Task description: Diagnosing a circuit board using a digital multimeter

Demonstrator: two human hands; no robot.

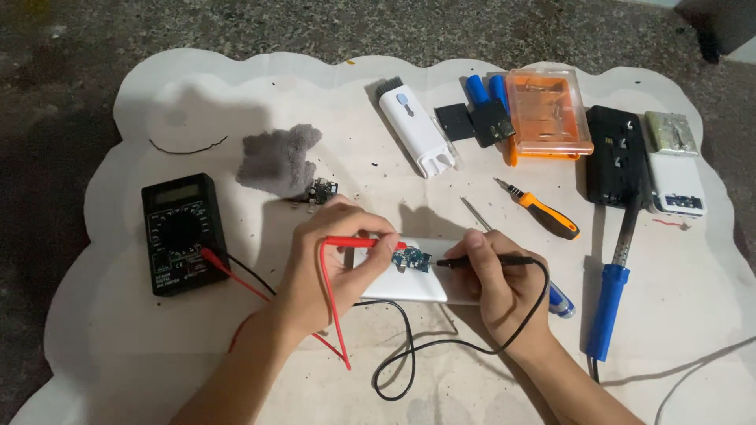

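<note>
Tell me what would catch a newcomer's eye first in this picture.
At centre, the left hand presses a red probe and the right hand a black probe onto a small blue circuit board lying on a white case. Left sits a black multimeter; upper right, an orange plastic box.

Dim, warm-toned light is falling over the scene, brightest on the white mat [236, 94] at centre and fading toward the dark stone floor [47, 118], which is sinking into near-black at the left edge. Soft shadows are lying below and left of the hands and the grey cloth [276, 161], suggesting a source above and to the right. A broad shadow is sitting at the mat's upper left. The multimeter screen [177, 193] is giving off no glare. Focus is holding fairly sharp at centre; fine grain and slight softness are showing toward the corners.
</note>
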